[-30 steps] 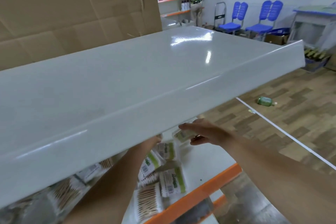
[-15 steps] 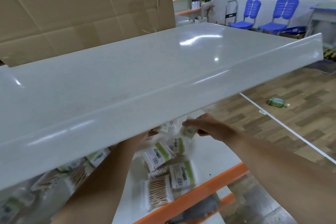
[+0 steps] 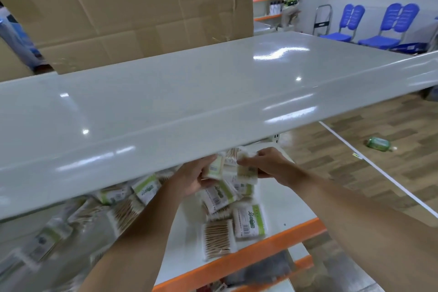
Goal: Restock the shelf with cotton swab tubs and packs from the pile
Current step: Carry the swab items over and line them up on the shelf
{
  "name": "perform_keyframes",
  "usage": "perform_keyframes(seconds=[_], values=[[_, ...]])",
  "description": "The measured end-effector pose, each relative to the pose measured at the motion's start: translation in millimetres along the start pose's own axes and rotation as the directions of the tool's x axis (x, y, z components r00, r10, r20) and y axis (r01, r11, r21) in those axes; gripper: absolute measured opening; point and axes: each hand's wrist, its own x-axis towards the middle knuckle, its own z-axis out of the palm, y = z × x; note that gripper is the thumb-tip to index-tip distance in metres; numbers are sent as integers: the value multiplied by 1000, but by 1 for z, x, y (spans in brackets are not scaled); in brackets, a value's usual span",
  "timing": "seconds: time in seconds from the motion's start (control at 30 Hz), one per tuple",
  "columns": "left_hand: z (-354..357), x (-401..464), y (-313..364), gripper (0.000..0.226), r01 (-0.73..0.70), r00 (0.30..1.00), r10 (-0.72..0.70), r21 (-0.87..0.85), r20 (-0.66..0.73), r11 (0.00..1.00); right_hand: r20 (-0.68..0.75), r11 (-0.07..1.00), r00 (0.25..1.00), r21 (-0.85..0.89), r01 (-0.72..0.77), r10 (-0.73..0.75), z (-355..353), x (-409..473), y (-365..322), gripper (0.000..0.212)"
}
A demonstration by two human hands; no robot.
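Left hand (image 3: 193,176) and right hand (image 3: 272,165) each grip cotton swab packs (image 3: 231,168) under the upper shelf (image 3: 189,102), above the pile (image 3: 237,220) at the lower shelf's (image 3: 284,204) orange front edge.

Both bare forearms reach forward, converging. The left hand (image 3: 192,177) and right hand (image 3: 269,163) sit close together, fingers curled, each with a grip on something.
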Motion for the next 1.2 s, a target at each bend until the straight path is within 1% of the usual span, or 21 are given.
perform_keyframes(seconds=[0.03, 0.07, 0.1, 0.13, 0.17, 0.2, 0.27, 0.3, 0.43, 0.53, 0.6, 0.67, 0.73, 0.8, 0.87, 0.97, 1.03, 1.1, 1.13, 1.2], values=[[-1, -3, 1, 47, -20, 1000, 20, 25, -17, 999, -5, 1000, 1000, -16, 5, -5, 2, 0, -3, 61], [-2, -5, 1, 41, -48, 998, 50, 51, -31, 998, -9, 999, 1000, -32, 11, -12, 4, -1, -6, 68], [-2, -9, 2, 29, -76, 996, 79, 71, -31, 995, -11, 999, 1000, -43, 22, -22, 6, -1, -10, 69], [-3, -12, 3, 20, -104, 994, 107, 82, -23, 991, -8, 998, 999, -52, 36, -37, 8, 0, -13, 66], [-4, -16, 3, 18, -128, 991, 130, 88, -21, 988, -1, 997, 999, -57, 46, -46, 11, 0, -17, 62], [-6, -18, 3, 22, -155, 987, 157, 94, -21, 983, 11, 997, 999, -61, 52, -52, 13, 1, -20, 60], [-11, -23, 3, 42, -199, 979, 203, 127, -16, 972, 31, 995, 997, -70, 68, -66, 18, 2, -24, 55], [-11, -29, 3, 47, -210, 976, 216, 151, -23, 966, 43, 994, 996, -77, 75, -72, 21, 4, -25, 49], [-20, -49, 2, 46, -222, 958, 256, 226, -132, 948, 109, 988, 990, -121, 98, -85, 37, 6, -31, 43], [-27, -66, 0, 42, -245, 940, 297, 277, -165, 929, 189, 979, 976, -156, 134, -104, 49, 3, -34, 40], [-30, -78, -1, 38, -266, 928, 331, 316, -173, 911, 219, 969, 969, -194, 155, -111, 58, -1, -37, 46], [-34, -92, -5, 28, -282, 913, 360, 340, -191, 897, 235, 958, 965, -228, 174, -119, 66, -5, -39, 52], [-40, -107, -12, 17, -270, 897, 375, 380, -234, 884, 257, 944, 957, -260, 204, -136, 75, -8, -41, 43], [-47, -119, -20, 19, -234, 874, 373, 402, -312, 885, 292, 930, 944, -281, 236, -151, 86, -14, -43, 40], [-52, -131, -25, 12, -213, 853, 367, 394, -372, 894, 352, 934, 922, -251, 256, -158, 98, -19, -43, 44], [-63, -145, -32, 14, -167, 823, 356, 409, -444, 897, 428, 925, 889, -246, 289, -164, 115, -26, -44, 33], [-68, -155, -35, 13, -118, 798, 343, 429, -496, 896, 454, 916, 875, -258, 308, -166, 126, -30, -45, 38], [-73, -164, -39, 14, -77, 768, 318, 413, -556, 908, 474, 907, 865, -269, 323, -168, 138, -35, -46, 41], [-75, -169, -42, 14, -74, 762, 305, 391, -571, 917, 489, 906, 856, -266, 331, -169, 143, -37, -46, 43], [-80, -178, -48, 17, -114, 761, 291, 323, -580, 940, 516, 901, 841, -268, 341, -165, 154, -41, -46, 43]])
